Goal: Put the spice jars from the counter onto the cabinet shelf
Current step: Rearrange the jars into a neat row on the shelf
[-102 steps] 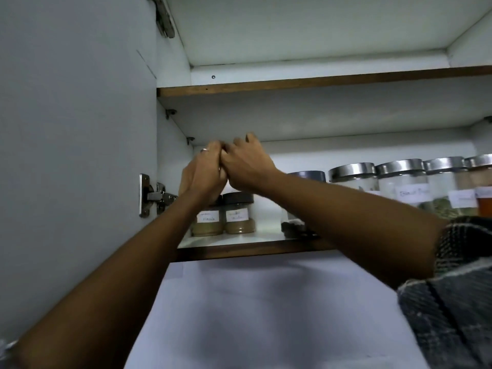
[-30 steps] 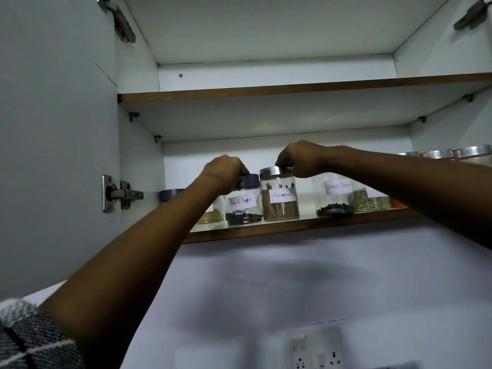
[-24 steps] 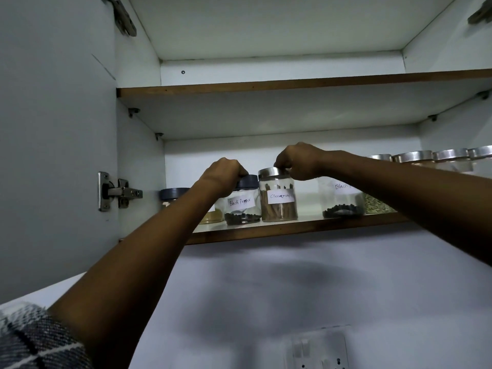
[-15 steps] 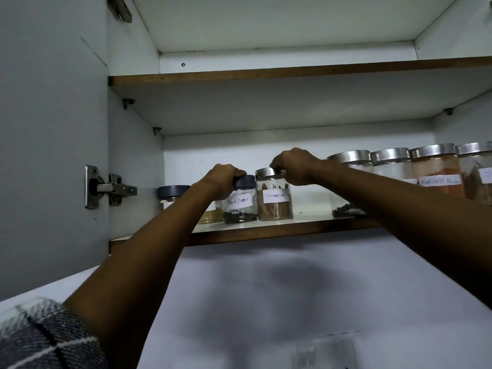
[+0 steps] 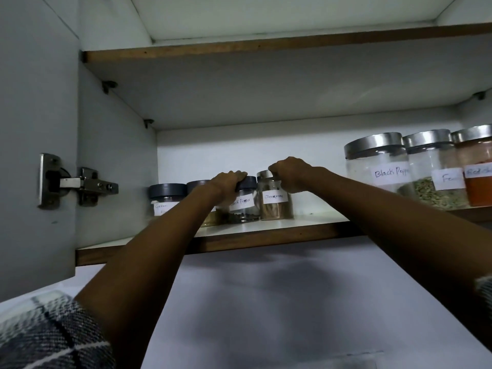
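Both of my arms reach up to the lower cabinet shelf (image 5: pixel 266 237). My left hand (image 5: pixel 228 186) grips the dark lid of a small jar labelled Black Pepper (image 5: pixel 243 207). My right hand (image 5: pixel 291 178) grips the silver lid of the small cinnamon jar (image 5: pixel 275 206) right beside it. Both jars stand upright on the shelf, touching or nearly so. Left of them stand two more dark-lidded small jars; one is labelled Garam (image 5: pixel 165 199), the other (image 5: pixel 198 185) is partly hidden behind my left forearm.
Large silver-lidded jars stand at the shelf's right: Black Pepper (image 5: pixel 378 169), a fennel jar (image 5: pixel 436 177) and a red powder jar (image 5: pixel 476 169). The open cabinet door (image 5: pixel 34 129) with its hinge (image 5: pixel 77 182) is at the left. An upper shelf (image 5: pixel 266 45) runs overhead.
Both jars have slid back from the shelf's front edge and a little to the left, my hands staying on their lids. The camera view has shifted and drawn closer.
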Demonstrator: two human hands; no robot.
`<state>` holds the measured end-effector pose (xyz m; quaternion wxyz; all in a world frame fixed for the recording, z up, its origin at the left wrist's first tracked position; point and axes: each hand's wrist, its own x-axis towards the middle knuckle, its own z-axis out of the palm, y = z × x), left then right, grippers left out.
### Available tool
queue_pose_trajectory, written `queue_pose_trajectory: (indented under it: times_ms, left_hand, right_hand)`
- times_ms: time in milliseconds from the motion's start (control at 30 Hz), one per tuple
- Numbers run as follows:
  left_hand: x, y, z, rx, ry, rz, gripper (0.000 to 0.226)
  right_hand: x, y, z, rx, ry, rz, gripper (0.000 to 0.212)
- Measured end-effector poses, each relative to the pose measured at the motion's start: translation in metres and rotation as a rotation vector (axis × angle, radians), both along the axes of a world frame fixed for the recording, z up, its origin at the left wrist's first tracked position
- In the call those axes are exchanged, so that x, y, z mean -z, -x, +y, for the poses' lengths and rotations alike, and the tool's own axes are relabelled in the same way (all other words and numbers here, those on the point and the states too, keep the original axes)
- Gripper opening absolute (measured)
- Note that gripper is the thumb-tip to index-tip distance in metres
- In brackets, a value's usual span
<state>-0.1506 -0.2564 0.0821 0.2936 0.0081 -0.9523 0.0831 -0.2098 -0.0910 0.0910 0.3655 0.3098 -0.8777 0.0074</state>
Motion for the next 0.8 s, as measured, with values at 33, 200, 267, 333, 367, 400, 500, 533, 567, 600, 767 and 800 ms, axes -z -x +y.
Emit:
queue_pose_trajectory:
  times_ms: [33,200,267,333,367,400,500,533,567,600,767,800]
  left_hand:
    - [-0.001,0.004,-0.002,-0.009,0.000,-0.004,0.054]
    - [-0.007,0.010,-0.004,-0.015,0.046,0.004,0.053]
    - [-0.004,0.012,-0.006,-0.017,0.042,0.010,0.049]
    - [-0.002,0.014,-0.008,-0.028,0.028,0.000,0.049]
    - [0.000,0.015,-0.009,-0.034,0.018,-0.011,0.053]
    - [0.001,0.015,-0.009,-0.046,0.013,-0.023,0.058]
    - [0.007,0.013,-0.001,-0.132,0.031,-0.066,0.073]
    - [0.010,0.012,0.005,-0.148,0.032,-0.072,0.075]
    - [0.012,0.009,0.010,-0.140,0.025,-0.064,0.075]
    - [0.012,0.007,0.015,-0.112,0.015,-0.043,0.074]
    - [0.001,-0.022,0.031,0.063,0.173,0.201,0.052]
    - [-0.004,-0.031,0.035,0.092,0.234,0.264,0.045]
  right_hand:
    - [-0.001,0.005,-0.002,0.013,-0.014,-0.002,0.026]
    - [-0.004,0.016,-0.012,0.078,-0.053,-0.019,0.022]
    - [-0.004,0.015,-0.014,0.098,-0.062,-0.026,0.027]
    - [-0.003,0.015,-0.015,0.106,-0.079,-0.031,0.028]
    - [-0.002,0.014,-0.016,0.111,-0.091,-0.036,0.029]
    - [-0.001,0.012,-0.017,0.118,-0.105,-0.040,0.031]
    - [0.000,0.008,-0.015,0.147,-0.166,-0.057,0.042]
    - [0.000,0.005,-0.014,0.163,-0.186,-0.058,0.048]
    - [0.000,0.001,-0.013,0.173,-0.203,-0.050,0.054]
    - [0.001,-0.004,-0.011,0.171,-0.213,-0.035,0.058]
    - [0.009,-0.034,0.006,0.078,-0.405,0.456,0.037]
    - [0.007,-0.041,0.012,0.045,-0.462,0.585,0.032]
